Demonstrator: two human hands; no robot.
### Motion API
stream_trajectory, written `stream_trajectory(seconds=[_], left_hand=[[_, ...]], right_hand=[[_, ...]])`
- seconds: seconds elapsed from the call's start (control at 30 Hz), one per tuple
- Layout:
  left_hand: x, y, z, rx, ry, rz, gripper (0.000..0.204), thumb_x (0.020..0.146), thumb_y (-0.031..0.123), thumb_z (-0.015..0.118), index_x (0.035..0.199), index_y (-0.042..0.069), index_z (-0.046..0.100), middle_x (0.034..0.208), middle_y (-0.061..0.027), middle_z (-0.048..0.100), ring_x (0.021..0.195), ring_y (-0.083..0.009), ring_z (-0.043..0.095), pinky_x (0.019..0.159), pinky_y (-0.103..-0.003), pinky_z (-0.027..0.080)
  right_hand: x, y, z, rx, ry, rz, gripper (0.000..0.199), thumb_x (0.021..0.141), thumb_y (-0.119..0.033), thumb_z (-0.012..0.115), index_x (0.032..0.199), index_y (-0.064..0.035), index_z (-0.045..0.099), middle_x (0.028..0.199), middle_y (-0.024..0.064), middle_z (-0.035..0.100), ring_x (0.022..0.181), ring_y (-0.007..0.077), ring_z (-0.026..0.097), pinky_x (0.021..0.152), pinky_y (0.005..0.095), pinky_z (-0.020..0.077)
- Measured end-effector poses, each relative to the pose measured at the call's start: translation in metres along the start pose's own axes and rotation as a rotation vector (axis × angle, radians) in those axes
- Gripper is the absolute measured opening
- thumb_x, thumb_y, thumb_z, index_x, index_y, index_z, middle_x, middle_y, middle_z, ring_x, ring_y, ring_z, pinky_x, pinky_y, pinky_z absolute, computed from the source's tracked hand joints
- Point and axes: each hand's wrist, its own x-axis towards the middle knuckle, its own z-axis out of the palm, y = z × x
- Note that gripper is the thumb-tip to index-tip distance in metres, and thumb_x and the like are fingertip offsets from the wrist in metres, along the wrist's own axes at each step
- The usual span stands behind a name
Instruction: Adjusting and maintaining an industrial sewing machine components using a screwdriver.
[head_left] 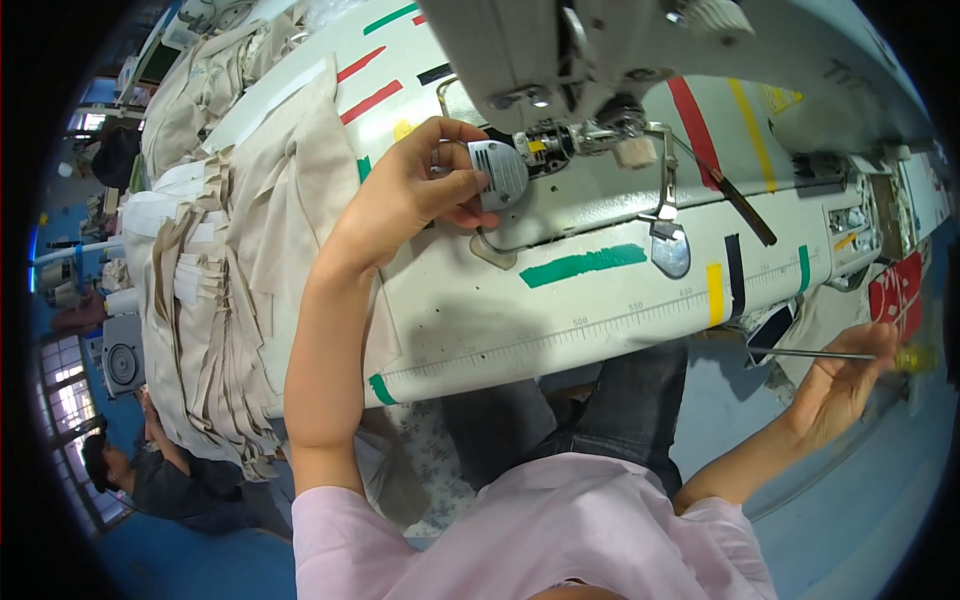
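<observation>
My left hand (425,185) pinches a small rounded metal cover (508,178) with dark slots, thumb on its face. The cover sits at the sewing machine's opened needle area, beside the exposed metal mechanism (548,146); whether it is attached there I cannot tell. Off to the right, beyond the table's edge, my right hand (850,372) is closed round a screwdriver (815,353). Its long thin shaft points left and its yellow, see-through handle is blurred at the far side of the hand.
The machine head (560,60) hangs over the bed. A dark-handled thin tool (745,210) lies near a metal plate on an arm (670,250). Beige cloth pieces (280,190) pile up at left. A phone (772,332) rests by the table's right edge. Another person (175,485) is at lower left.
</observation>
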Motion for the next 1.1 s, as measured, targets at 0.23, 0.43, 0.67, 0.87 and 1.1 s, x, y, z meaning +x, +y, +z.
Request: stream_trajectory(seconds=[0.23, 0.43, 0.67, 0.87, 1.1], left_hand=[[-0.002, -0.001, -0.005, -0.065, -0.047, -0.002, 0.036, 0.095, 0.003, 0.063, 0.127, -0.008, 0.050, 0.091, -0.0064, 0.060, 0.078, -0.0198, 0.074, 0.069, -0.026, 0.061], [0.001, -0.005, -0.004, -0.102, -0.052, 0.006, 0.038, 0.095, 0.005, 0.063, 0.130, -0.004, 0.050, 0.089, -0.0073, 0.063, 0.074, -0.0195, 0.074, 0.066, -0.025, 0.060], [0.004, -0.015, -0.007, -0.093, -0.071, 0.074, 0.036, 0.097, 0.006, 0.063, 0.129, -0.004, 0.050, 0.088, -0.0050, 0.061, 0.075, -0.0202, 0.075, 0.065, -0.025, 0.060], [0.000, -0.012, -0.007, -0.098, -0.055, 0.081, 0.032, 0.098, 0.008, 0.063, 0.126, -0.002, 0.052, 0.088, -0.0015, 0.060, 0.075, -0.0173, 0.075, 0.067, -0.024, 0.060], [0.009, -0.007, -0.017, -0.052, -0.142, 0.006, 0.030, 0.098, 0.009, 0.061, 0.124, -0.004, 0.052, 0.088, -0.0027, 0.060, 0.077, -0.0178, 0.075, 0.069, -0.025, 0.060]], right_hand=[[0.004, 0.007, 0.023, 0.043, -0.193, -0.236, 0.036, 0.096, -0.011, 0.070, 0.129, 0.0016, 0.062, 0.134, 0.0091, 0.066, 0.094, 0.0173, 0.052, 0.082, 0.0281, 0.0472], [0.028, 0.043, 0.021, -0.152, -0.253, -0.185, 0.033, 0.102, -0.012, 0.065, 0.131, 0.0016, 0.057, 0.139, 0.0178, 0.060, 0.095, 0.0153, 0.058, 0.090, 0.0241, 0.0542], [0.078, 0.091, 0.001, -1.032, -0.861, -0.439, 0.008, 0.101, 0.003, 0.058, 0.108, 0.0016, 0.060, 0.135, 0.0318, 0.060, 0.123, 0.0360, 0.064, 0.103, 0.0464, 0.0552], [0.128, 0.079, 0.037, -1.737, -1.560, -0.537, 0.028, 0.081, 0.008, 0.067, 0.109, 0.0045, 0.068, 0.135, 0.0187, 0.067, 0.127, 0.0388, 0.063, 0.104, 0.0412, 0.0544], [0.103, 0.075, 0.089, -1.947, -1.539, -0.555, 0.049, 0.080, 0.012, 0.062, 0.125, -0.0046, 0.071, 0.113, 0.0114, 0.071, 0.111, 0.0329, 0.058, 0.096, 0.0442, 0.0509]])
